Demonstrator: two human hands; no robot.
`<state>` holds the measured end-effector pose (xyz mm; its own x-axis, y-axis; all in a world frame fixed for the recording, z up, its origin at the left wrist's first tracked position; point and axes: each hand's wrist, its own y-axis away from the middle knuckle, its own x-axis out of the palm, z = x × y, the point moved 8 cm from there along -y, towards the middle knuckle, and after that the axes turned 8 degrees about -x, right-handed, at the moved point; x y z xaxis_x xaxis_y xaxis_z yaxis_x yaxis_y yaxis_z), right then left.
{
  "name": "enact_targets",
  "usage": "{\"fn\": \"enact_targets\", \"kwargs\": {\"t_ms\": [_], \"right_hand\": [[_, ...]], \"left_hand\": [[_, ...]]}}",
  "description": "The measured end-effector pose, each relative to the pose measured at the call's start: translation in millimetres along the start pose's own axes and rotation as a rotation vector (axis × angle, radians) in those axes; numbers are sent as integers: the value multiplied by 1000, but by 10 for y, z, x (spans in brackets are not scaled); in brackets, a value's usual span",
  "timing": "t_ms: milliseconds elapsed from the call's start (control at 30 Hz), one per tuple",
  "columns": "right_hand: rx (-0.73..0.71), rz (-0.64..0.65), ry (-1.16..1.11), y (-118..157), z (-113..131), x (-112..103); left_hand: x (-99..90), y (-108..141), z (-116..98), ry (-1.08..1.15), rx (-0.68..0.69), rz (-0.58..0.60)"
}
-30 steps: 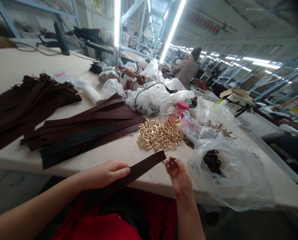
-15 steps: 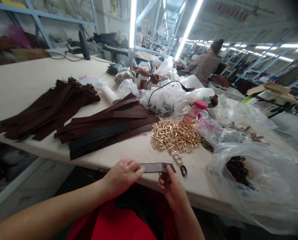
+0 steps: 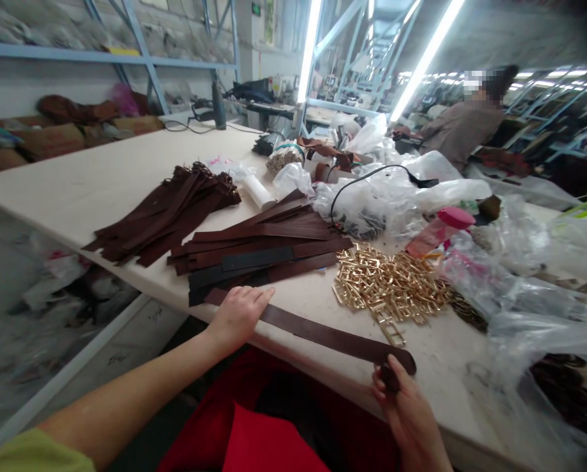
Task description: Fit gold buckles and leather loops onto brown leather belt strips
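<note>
A long dark brown leather strap (image 3: 327, 335) stretches along the front edge of the table, between my two hands. My left hand (image 3: 239, 316) is closed over it, and a short end sticks out on the far side of the fingers. At the other end my right hand (image 3: 406, 403) pinches the strap where it curls back on itself; what lies inside those fingers is partly hidden. Just beyond the strap is a heap of gold-coloured buckles (image 3: 391, 282). A pile of brown and black straps (image 3: 258, 246) lies behind my left hand.
A second bundle of brown straps (image 3: 170, 210) lies farther left on the table (image 3: 77, 177). Plastic bags (image 3: 372, 203) and a pink-lidded bottle (image 3: 438, 233) crowd the back. A clear bag with dark pieces (image 3: 563, 387) stands at right. A person (image 3: 465, 124) sits beyond.
My hands have moved apart, and a much longer stretch of strap now shows between them. The small dark loop near my right hand no longer shows. The view has swung left.
</note>
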<state>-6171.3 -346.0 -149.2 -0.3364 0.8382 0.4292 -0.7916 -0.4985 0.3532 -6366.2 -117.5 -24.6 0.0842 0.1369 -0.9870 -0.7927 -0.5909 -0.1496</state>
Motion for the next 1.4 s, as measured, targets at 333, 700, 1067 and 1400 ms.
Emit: {"fn": "enact_targets", "kwargs": {"t_ms": [333,700,1067,1400], "right_hand": [[-163,102,256,92,210,219],[106,-6,-446,10,326,79],[-227,-4,-366,-60,450,-5],[-288,36,-331,28,467,185]], "left_hand": [[-39,-289,-1279,500,316,155],[179,-630,-1828,821,206,484],[246,-450,-1940,725,176,474],[208,-362,-1822,641,176,452]]}}
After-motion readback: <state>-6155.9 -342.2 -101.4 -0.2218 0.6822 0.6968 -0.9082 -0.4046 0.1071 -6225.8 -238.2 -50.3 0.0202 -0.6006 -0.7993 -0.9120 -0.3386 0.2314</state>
